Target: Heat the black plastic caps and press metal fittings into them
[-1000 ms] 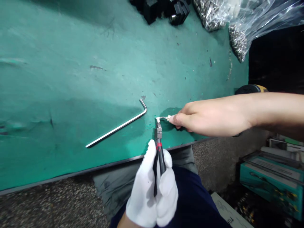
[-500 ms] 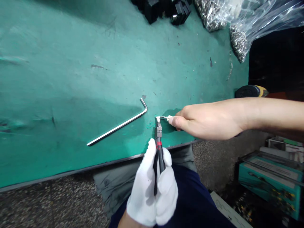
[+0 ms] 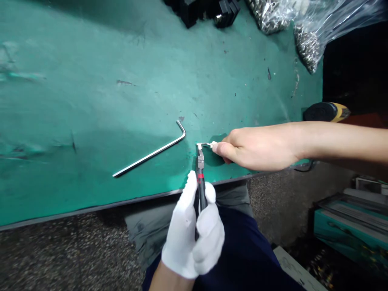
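Observation:
My left hand [image 3: 194, 226], in a white glove, is wrapped round black-handled pliers [image 3: 200, 178] with a red band. The pliers' jaws point away from me and meet a small silver and white piece [image 3: 199, 146] just above the green table [image 3: 91, 101]. From the right reaches my bare right hand [image 3: 257, 148], back upward, its thumb and finger pinching the other end of this piece. What the palm covers is hidden. A silver hex key [image 3: 148, 157] lies to the left of the pliers.
Clear bags of small metal parts [image 3: 309, 48] lie at the top right. Black blocks [image 3: 209, 12] stand at the top edge. A black and yellow object [image 3: 329, 111] is beyond my right forearm. Teal boxes [image 3: 348, 230] are at the lower right, below table level.
The view has shifted slightly. My gloved fingers have closed further round the pliers' handles. Both hands keep their hold, and the hex key lies as before.

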The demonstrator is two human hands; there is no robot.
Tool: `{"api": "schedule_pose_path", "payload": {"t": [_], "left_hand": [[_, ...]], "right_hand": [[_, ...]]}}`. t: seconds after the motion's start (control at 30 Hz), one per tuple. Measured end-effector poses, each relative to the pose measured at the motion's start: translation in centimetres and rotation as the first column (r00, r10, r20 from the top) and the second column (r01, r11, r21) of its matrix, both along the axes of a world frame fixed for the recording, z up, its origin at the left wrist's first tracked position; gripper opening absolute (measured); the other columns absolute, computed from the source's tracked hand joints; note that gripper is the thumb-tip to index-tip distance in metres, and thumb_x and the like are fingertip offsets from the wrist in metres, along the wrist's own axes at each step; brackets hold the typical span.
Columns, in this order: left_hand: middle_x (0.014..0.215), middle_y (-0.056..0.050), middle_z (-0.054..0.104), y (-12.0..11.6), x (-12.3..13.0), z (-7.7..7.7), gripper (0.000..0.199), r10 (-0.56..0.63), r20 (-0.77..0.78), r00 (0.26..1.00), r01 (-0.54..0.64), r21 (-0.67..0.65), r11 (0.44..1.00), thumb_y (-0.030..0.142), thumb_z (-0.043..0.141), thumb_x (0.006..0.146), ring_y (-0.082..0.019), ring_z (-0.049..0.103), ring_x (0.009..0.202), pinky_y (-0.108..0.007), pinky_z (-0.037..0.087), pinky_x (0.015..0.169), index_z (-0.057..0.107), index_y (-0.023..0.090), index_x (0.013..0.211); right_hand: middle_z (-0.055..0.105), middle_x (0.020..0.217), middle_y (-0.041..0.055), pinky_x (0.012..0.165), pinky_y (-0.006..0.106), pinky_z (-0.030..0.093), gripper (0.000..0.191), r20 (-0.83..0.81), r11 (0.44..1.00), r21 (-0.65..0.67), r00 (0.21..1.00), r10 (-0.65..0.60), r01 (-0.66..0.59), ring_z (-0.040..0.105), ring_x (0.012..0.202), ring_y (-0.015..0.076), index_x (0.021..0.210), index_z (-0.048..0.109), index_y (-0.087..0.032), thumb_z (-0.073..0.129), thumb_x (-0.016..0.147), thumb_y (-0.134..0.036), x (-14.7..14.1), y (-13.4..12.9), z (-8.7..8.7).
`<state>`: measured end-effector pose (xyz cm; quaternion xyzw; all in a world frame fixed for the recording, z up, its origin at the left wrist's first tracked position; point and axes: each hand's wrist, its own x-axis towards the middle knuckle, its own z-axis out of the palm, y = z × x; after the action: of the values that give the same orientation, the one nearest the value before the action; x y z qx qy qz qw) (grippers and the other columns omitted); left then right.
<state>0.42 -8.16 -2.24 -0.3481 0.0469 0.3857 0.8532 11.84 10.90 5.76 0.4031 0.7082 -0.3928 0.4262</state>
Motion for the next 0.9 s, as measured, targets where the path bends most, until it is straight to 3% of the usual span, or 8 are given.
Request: {"api": "schedule_pose_path", "payload": {"t": [0.27,0.4,0.47,0.53,0.63,0.8,0.9], "left_hand": [[0.045,0.004,0.052,0.3,-0.2,0.8,0.053,-0.027,-0.026,0.999,0.024,-0.093,0.995,0.055,0.034,0.103,-0.009,0.046,0.028,-0.024,0.048,0.027,0.068,0.020,0.085],[0.046,0.003,0.054,0.4,-0.1,0.9,0.054,-0.026,-0.071,0.997,0.018,-0.109,0.994,0.056,0.033,0.103,-0.009,0.047,0.028,-0.023,0.047,0.026,0.068,0.019,0.085],[0.047,0.003,0.055,0.4,0.0,0.9,0.053,-0.025,-0.085,0.996,0.017,-0.093,0.996,0.055,0.034,0.103,-0.009,0.047,0.028,-0.023,0.047,0.026,0.068,0.019,0.085],[0.047,0.003,0.056,0.4,0.1,0.9,0.052,-0.030,-0.092,0.995,0.023,-0.080,0.997,0.055,0.035,0.103,-0.009,0.047,0.028,-0.022,0.047,0.027,0.067,0.019,0.085],[0.047,0.003,0.056,0.4,0.2,0.9,0.051,-0.033,-0.106,0.994,0.024,-0.088,0.996,0.055,0.035,0.103,-0.008,0.046,0.027,-0.022,0.046,0.026,0.067,0.018,0.086],[0.045,0.004,0.052,0.4,0.2,0.9,0.053,-0.022,-0.147,0.989,0.007,-0.102,0.995,0.055,0.033,0.104,-0.006,0.041,0.025,-0.020,0.045,0.026,0.066,0.017,0.086],[0.045,0.005,0.052,0.3,0.2,0.9,0.053,-0.022,-0.160,0.987,0.008,-0.092,0.996,0.054,0.034,0.104,-0.006,0.040,0.025,-0.019,0.044,0.026,0.066,0.017,0.086]], "right_hand": [[0.053,0.058,0.0030,0.053,0.029,0.038,0.054,-0.050,0.996,0.035,0.996,-0.074,0.076,0.044,0.049,0.0135,0.067,0.054,-0.017,0.031,0.105,-0.048,0.5,-0.3,-0.1],[0.053,0.057,0.0022,0.049,0.028,0.037,0.052,-0.053,0.968,-0.095,0.970,-0.238,0.232,0.045,0.047,0.0135,0.072,0.060,-0.018,0.033,0.105,-0.048,1.2,-0.3,-0.5],[0.049,0.057,0.0012,0.045,0.028,0.036,0.052,-0.010,0.889,-0.230,0.913,-0.409,0.395,0.042,0.044,0.0130,0.076,0.060,-0.019,0.031,0.105,-0.050,1.7,-0.3,-0.9],[0.043,0.057,-0.0007,0.043,0.027,0.035,0.052,0.025,0.764,-0.356,0.823,-0.568,0.538,0.038,0.044,0.0123,0.080,0.061,-0.019,0.029,0.105,-0.052,2.2,-0.5,-1.2],[0.036,0.059,-0.0029,0.041,0.025,0.034,0.050,0.038,0.622,-0.461,0.714,-0.699,0.633,0.033,0.046,0.0113,0.086,0.062,-0.018,0.032,0.105,-0.054,2.9,-0.8,-1.7],[0.035,0.061,-0.0042,0.041,0.023,0.034,0.049,0.066,0.519,-0.566,0.662,-0.747,0.641,0.032,0.047,0.0105,0.091,0.062,-0.017,0.034,0.105,-0.055,3.6,-0.9,-2.2],[0.038,0.061,-0.0037,0.042,0.023,0.035,0.049,0.048,0.515,-0.606,0.675,-0.737,0.606,0.034,0.047,0.0107,0.094,0.063,-0.016,0.035,0.105,-0.055,3.5,-0.5,-2.1]]}}
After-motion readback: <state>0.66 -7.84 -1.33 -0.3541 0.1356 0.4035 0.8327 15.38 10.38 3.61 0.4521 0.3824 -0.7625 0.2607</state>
